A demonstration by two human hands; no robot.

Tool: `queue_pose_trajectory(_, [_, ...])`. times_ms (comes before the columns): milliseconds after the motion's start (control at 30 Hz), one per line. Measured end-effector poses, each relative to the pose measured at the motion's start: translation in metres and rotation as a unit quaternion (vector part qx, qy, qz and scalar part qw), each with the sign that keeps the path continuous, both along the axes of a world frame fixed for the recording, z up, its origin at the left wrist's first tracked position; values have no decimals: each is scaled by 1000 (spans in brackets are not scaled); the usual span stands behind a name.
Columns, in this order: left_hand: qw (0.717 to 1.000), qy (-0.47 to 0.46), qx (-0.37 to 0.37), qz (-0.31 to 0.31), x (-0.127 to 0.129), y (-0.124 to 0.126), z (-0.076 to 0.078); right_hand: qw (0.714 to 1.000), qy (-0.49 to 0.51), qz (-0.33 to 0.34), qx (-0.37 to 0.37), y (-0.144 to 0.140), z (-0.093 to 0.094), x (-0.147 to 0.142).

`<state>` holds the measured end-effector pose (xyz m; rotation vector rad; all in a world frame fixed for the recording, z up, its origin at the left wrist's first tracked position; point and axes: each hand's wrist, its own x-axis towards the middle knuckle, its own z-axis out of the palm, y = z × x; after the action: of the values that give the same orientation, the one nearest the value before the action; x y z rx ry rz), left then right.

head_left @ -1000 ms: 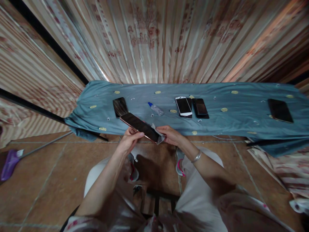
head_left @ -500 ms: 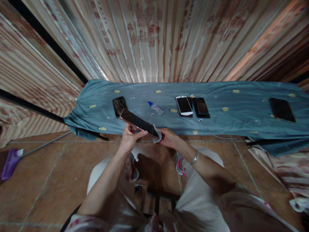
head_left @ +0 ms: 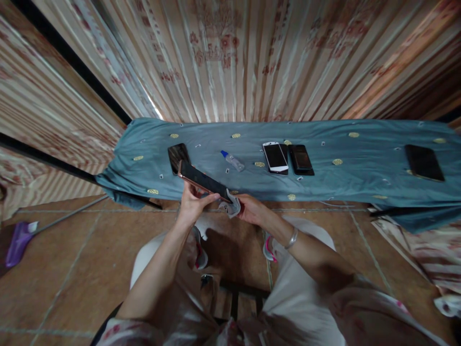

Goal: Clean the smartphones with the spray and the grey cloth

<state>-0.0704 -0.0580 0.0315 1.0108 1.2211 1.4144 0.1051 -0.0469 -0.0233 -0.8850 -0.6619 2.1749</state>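
My left hand grips a rose-gold phone with a dark screen, held tilted just in front of the table's near edge. My right hand pinches a small grey cloth against the phone's right end. Behind them stands a long table under a blue-green cloth. On it lie a black phone at the left, a small clear bottle with a blue cap, a white phone beside a black phone, and a dark phone at the far right.
Striped patterned curtains hang behind the table. A purple mop head with its long handle lies on the tiled floor at the left. My knees and shoes are below the hands. A stool frame shows between my legs.
The held phone has shifted a little left and tipped up more. My right hand with the cloth has slid down to the phone's lower right end.
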Motion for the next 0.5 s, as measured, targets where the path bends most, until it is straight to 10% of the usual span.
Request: queue_pose_trajectory(500, [999,-25,-2,26,0,0,1,1000,-8,-30,-3,12,2,6])
